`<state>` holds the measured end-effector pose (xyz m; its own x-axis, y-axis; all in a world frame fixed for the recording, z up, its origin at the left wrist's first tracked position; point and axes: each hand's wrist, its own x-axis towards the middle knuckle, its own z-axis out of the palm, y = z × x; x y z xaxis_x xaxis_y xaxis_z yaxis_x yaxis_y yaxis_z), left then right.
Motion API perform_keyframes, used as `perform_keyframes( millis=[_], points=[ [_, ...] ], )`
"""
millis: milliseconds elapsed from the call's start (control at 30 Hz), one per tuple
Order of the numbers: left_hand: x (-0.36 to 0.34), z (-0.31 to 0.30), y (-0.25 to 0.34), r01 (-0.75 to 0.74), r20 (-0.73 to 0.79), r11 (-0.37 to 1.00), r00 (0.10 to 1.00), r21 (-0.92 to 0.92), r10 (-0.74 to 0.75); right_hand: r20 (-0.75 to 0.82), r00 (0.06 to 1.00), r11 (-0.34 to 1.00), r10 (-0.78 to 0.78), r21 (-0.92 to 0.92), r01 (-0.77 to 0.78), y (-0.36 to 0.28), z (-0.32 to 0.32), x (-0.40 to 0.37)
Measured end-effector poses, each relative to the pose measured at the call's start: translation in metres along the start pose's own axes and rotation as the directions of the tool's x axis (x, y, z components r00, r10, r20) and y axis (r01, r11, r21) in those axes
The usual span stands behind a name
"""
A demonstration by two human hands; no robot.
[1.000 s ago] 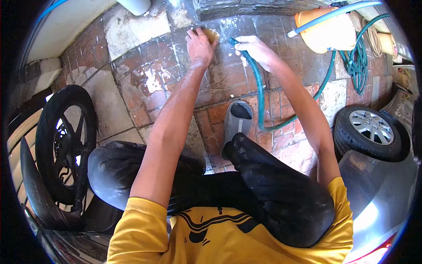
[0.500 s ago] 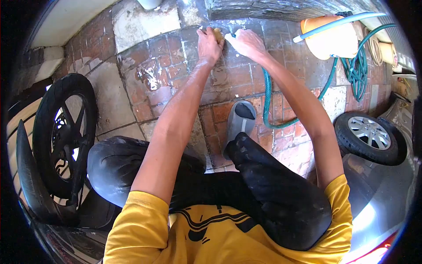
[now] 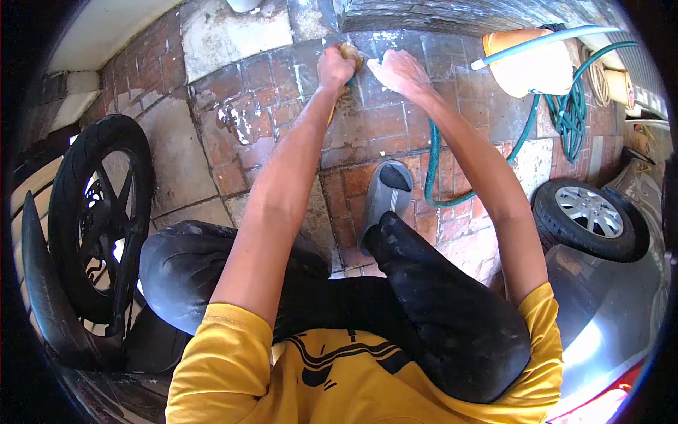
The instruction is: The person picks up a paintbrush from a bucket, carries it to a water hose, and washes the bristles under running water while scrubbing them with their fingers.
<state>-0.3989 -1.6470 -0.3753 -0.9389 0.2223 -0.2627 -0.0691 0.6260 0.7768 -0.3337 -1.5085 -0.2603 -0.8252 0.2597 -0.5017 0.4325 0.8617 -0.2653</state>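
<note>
My left hand (image 3: 335, 68) is closed round a tan, rounded thing (image 3: 351, 53) low over the wet brick floor; its kind is not clear. A thin yellowish strip and a speck of teal show just below that hand. Close by on the right, my right hand (image 3: 400, 73) is in a fist with the thumb toward the left. The green garden hose (image 3: 432, 148) runs up under my right wrist into this hand, and its end is hidden by the fingers.
A grey slipper (image 3: 388, 198) is on my foot. At left stands a black motorbike wheel (image 3: 63, 219). To the right are a cream bucket (image 3: 526, 67) with a pale blue tube (image 3: 551, 44) across it, coiled hose (image 3: 571, 120) and a car wheel (image 3: 590, 215). A stone-faced wall (image 3: 452, 15) borders the back.
My left hand has turned, and more of the tan thing shows beyond its fingers. My right hand has shifted slightly right, widening the gap between the hands.
</note>
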Motion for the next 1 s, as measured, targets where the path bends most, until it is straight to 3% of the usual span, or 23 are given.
perform_keyframes(
  millis=[67,167,333,400,567,633,667,767,867,933,967,1000],
  points=[
    [0.010,-0.001,-0.005,0.053,0.040,0.997,0.998,-0.052,-0.051,0.074,0.997,1.000,0.024,-0.019,-0.023,0.003,-0.003,0.000],
    [0.025,0.004,-0.018,0.093,0.096,0.977,0.993,-0.193,-0.075,0.053,0.998,0.999,0.045,0.003,-0.046,0.009,0.006,0.004],
    [0.036,0.010,-0.026,0.080,0.165,0.965,0.986,-0.248,-0.039,0.020,0.999,0.999,0.035,-0.005,-0.035,0.013,0.012,0.000],
    [0.043,0.019,-0.036,0.052,0.206,0.933,0.978,-0.356,0.024,0.023,0.999,0.999,0.032,0.001,-0.032,0.012,0.012,-0.001],
    [0.019,-0.003,-0.002,0.083,0.226,0.935,0.974,-0.343,-0.004,0.000,1.000,1.000,0.003,-0.010,-0.003,0.011,0.011,0.000],
    [0.011,-0.004,0.005,-0.020,0.081,0.986,0.996,-0.166,0.033,-0.030,1.000,1.000,0.003,-0.027,-0.004,0.005,0.007,-0.004],
    [0.001,-0.022,0.021,0.125,0.226,0.972,0.971,-0.199,-0.079,-0.011,1.000,1.000,0.007,-0.019,-0.008,0.002,0.001,-0.009],
    [0.044,0.022,-0.033,0.024,0.255,0.960,0.966,-0.278,0.050,-0.038,0.999,0.999,-0.016,-0.044,0.014,0.002,-0.004,-0.013],
    [0.033,0.014,-0.021,0.016,0.241,0.948,0.968,-0.319,0.065,-0.100,0.993,0.996,-0.060,-0.075,0.053,0.007,0.001,-0.008],
    [0.048,0.027,-0.037,-0.114,0.115,0.993,0.986,-0.044,0.118,-0.090,0.991,0.994,-0.100,-0.040,0.097,0.012,0.002,-0.006],
    [0.043,0.031,-0.040,-0.124,0.023,0.988,0.992,-0.094,0.127,-0.049,0.993,0.994,-0.112,-0.003,0.112,0.016,0.002,-0.009],
    [0.046,0.014,-0.034,-0.155,0.233,0.985,0.958,-0.075,0.168,0.003,0.991,0.991,-0.131,-0.010,0.131,0.027,0.009,-0.009]
  ],
)
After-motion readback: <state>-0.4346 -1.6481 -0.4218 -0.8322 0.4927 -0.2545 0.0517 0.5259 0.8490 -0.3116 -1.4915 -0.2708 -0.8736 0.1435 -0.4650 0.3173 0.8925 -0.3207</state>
